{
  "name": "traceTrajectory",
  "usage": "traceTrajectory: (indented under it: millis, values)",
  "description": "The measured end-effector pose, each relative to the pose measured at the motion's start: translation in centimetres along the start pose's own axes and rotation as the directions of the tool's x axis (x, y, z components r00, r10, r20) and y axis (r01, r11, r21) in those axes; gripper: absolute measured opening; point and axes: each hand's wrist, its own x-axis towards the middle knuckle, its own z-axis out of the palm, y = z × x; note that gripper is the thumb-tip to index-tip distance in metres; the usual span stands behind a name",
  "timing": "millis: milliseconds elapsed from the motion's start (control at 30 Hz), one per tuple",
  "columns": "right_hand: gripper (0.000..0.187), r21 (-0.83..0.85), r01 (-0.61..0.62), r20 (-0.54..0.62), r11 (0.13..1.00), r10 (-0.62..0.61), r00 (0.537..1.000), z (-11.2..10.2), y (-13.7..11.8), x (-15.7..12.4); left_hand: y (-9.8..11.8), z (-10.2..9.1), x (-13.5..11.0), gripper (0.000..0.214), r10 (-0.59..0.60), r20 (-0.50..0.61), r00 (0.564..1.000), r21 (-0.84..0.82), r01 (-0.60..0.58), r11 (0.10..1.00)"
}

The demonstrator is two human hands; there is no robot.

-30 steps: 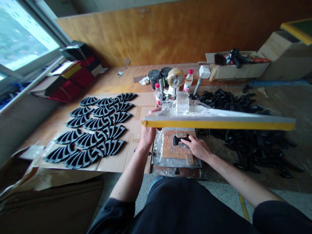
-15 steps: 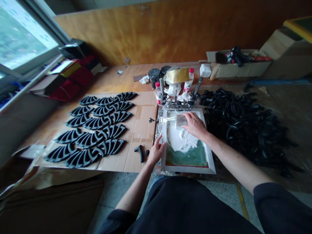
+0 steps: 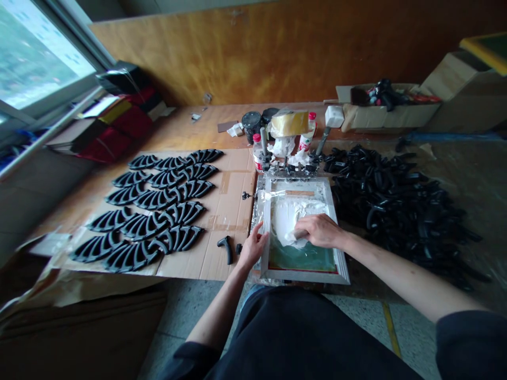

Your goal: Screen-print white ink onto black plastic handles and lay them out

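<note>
My right hand (image 3: 320,230) is closed over the printing screen (image 3: 344,274), gripping a flat scraper (image 3: 296,233) that is mostly hidden by the fingers. The scraper is down in white ink (image 3: 284,216) spread over the upper and middle mesh. Green mesh (image 3: 303,258) shows below the ink. At the screen frame's left edge is my left hand (image 3: 254,247), its thumb and forefinger apart, touching the metal side. A single curved black plastic handle (image 3: 226,249) lies on the cardboard left of that hand. Across the screen's upper part shows a brown strip (image 3: 300,193).
Rows of black handles (image 3: 158,211) cover the cardboard sheet (image 3: 229,184) on the left. A heap of black handles (image 3: 396,211) lies on the right. Behind the screen stand clamps, red-capped bottles (image 3: 307,138) and a black tub (image 3: 251,125). A filled carton (image 3: 390,113) sits further back.
My right hand has drawn the scraper down the screen toward me, through the white ink, uncovering the brown strip. My left hand stays at the frame's left edge.
</note>
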Motion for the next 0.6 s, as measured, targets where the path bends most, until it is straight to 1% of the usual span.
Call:
traceTrajectory:
  millis: [33, 100, 133, 200, 267, 333, 400, 467, 500, 533, 600]
  values:
    - [0.023, -0.008, -0.029, -0.048, 1.000, 0.029, 0.998, 0.2, -0.1, 0.2, 0.1, 0.0, 0.0, 0.057, -0.001, 0.001, 1.000, -0.006, 0.001, 1.000]
    - [0.028, -0.010, -0.032, -0.117, 0.999, 0.031, 0.993, 1.1, -0.4, -0.1, 0.1, -0.1, -0.1, 0.059, 0.004, 0.001, 1.000, -0.023, -0.004, 1.000]
    - [0.030, -0.002, -0.010, -0.122, 1.000, 0.009, 0.993, 1.6, -0.7, -0.5, 0.2, -0.1, -0.2, 0.059, 0.008, 0.001, 1.000, -0.032, -0.008, 0.999]
    - [0.031, 0.024, 0.027, -0.095, 0.999, -0.025, 0.995, 2.1, -1.0, -1.2, 0.2, -0.2, -0.2, 0.059, 0.014, 0.001, 1.000, -0.049, -0.014, 0.999]
    - [0.026, 0.044, -0.012, -0.083, 0.999, 0.016, 0.996, 1.8, -1.1, -1.1, 0.4, -0.3, -0.3, 0.060, 0.013, 0.006, 1.000, -0.062, -0.012, 0.998]
    - [0.026, 0.054, -0.110, -0.129, 0.993, 0.116, 0.985, 0.7, -0.8, 0.5, 0.9, -0.6, -0.5, 0.062, 0.014, 0.017, 1.000, -0.079, -0.012, 0.997]
    - [0.040, 0.058, -0.212, -0.209, 0.975, 0.220, 0.953, -1.0, 0.1, 3.0, 1.7, -1.2, -0.9, 0.066, 0.026, 0.036, 0.999, -0.125, -0.022, 0.992]
    - [0.055, 0.049, -0.295, -0.280, 0.954, 0.297, 0.913, -3.2, 1.8, 5.0, 3.0, -2.0, -1.5, 0.068, 0.048, 0.055, 0.997, -0.210, -0.036, 0.977]
    - [0.057, 0.051, -0.333, -0.309, 0.942, 0.332, 0.891, -4.3, 2.9, 5.4, 3.8, -2.4, -1.8, 0.066, 0.059, 0.056, 0.997, -0.262, -0.042, 0.964]
    - [0.055, 0.066, -0.371, -0.343, 0.926, 0.370, 0.863, -5.4, 4.3, 5.3, 4.8, -2.9, -2.1, 0.062, 0.070, 0.048, 0.996, -0.315, -0.052, 0.948]
    - [0.044, 0.136, -0.457, -0.428, 0.879, 0.468, 0.773, -7.1, 7.5, 3.9, 7.1, -3.7, -2.5, 0.057, 0.100, 0.010, 0.995, -0.407, -0.087, 0.909]
